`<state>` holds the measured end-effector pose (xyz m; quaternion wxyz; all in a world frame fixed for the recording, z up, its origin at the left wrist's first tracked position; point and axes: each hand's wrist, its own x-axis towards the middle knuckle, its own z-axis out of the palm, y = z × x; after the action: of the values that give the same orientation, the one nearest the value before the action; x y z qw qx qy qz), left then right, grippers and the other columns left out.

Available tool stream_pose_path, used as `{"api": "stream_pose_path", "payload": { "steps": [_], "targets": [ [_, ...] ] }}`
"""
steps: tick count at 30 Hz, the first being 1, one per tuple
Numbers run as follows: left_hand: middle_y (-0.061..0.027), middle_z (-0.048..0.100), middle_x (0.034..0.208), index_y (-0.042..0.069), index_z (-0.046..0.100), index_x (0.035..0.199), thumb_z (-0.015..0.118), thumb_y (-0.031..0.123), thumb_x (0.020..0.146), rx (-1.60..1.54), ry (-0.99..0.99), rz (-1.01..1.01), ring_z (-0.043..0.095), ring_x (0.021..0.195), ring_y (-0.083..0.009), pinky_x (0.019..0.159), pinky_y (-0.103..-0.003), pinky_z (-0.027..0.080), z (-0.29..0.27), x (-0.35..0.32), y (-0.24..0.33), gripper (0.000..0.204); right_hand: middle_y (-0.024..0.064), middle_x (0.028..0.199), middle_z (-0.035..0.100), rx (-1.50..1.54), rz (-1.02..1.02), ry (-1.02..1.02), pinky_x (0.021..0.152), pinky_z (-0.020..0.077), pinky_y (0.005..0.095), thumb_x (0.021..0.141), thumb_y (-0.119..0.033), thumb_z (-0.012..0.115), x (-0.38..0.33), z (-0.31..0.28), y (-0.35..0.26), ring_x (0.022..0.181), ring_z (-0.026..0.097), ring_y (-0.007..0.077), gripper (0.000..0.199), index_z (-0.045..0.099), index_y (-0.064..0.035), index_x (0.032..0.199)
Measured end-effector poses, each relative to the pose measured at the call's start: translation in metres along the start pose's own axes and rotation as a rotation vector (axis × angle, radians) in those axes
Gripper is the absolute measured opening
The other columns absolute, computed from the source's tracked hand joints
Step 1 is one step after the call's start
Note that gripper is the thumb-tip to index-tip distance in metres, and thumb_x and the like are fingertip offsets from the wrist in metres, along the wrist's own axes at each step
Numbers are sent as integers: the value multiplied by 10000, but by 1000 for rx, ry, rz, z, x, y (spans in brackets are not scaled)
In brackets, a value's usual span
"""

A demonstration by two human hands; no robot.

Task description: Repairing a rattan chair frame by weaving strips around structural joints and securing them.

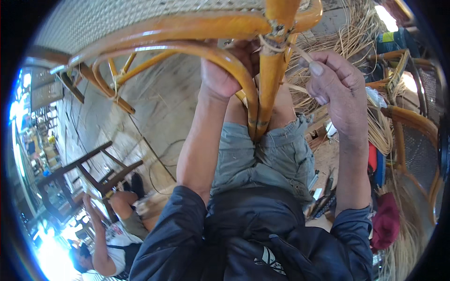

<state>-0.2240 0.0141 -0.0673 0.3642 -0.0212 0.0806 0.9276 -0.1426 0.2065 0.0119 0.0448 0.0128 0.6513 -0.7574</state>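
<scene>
At the top centre, above the person's lap, a rattan chair (187,33) is held upturned, its woven cane seat (140,16) toward the upper left and one leg (269,84) running down to the knees. Where leg meets seat frame, a binding joint (276,29) looks partly wrapped: a few turns of cane strip (300,51) sit on it, and a loose end runs free to the right, so the wrapping seems unfinished. How much is left cannot be judged from this view.

The left hand (222,70) is clenched around the curved brace (234,70) just beside the leg, steadying the frame. The right hand (337,89) is closed in a pinch grip on the strip, thumb and forefinger pressed together, drawing it taut away from the joint.

Loose cane bundles (347,37) lie on the floor at the upper right, near further rattan chairs (412,131). A dark wooden chair frame (89,173) stands at the lower left, where another person (108,243) sits on the concrete floor (159,103).
</scene>
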Motion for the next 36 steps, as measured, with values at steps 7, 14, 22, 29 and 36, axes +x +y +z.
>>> {"api": "stream_pose_path", "payload": {
  "steps": [7, 14, 22, 29, 36],
  "targets": [
    [-121, 593, 1031, -30, 562, 1029, 557, 229, 862, 1162, 764, 840, 569, 924, -238, 831, -403, 448, 14, -51, -45, 308, -75, 568, 381, 6, 121, 105, 440, 239, 187, 853, -178, 608, -9, 2, -20, 484, 317, 13, 219, 622, 0, 979],
    [-141, 576, 1084, 39, 608, 1019, 604, 300, 817, 2445, 534, 1113, 490, 1047, -323, 909, -469, 346, 66, -59, -54, 330, -67, 581, 420, -471, 167, 131, 443, 275, 200, 843, -253, 604, -9, 5, -34, 494, 359, 28, 250, 650, -25, 935],
    [-106, 613, 720, 39, 656, 842, 489, 364, 894, 2683, 316, 879, 571, 859, -296, 935, -516, 315, 60, -42, -34, 369, -30, 573, 467, -700, 114, 54, 450, 312, 232, 848, -297, 580, -9, 0, -34, 499, 409, 54, 297, 662, -14, 882],
    [-55, 566, 590, 75, 621, 794, 489, 274, 907, 2744, 234, 1421, 538, 620, -258, 774, -483, 380, 39, -21, -36, 264, 10, 665, 563, -1208, -159, -30, 508, 326, 212, 888, -290, 563, 6, -34, -30, 540, 414, 46, 351, 634, 16, 1045],
    [-46, 528, 525, 115, 628, 986, 461, 205, 924, 2677, 192, 1635, 516, 537, -245, 770, -492, 391, 35, -15, -32, 200, 82, 576, 440, -1242, -261, -183, 506, 361, 332, 845, -153, 518, 1, 17, -67, 543, 424, 149, 271, 458, 11, 636]
  ]
}}
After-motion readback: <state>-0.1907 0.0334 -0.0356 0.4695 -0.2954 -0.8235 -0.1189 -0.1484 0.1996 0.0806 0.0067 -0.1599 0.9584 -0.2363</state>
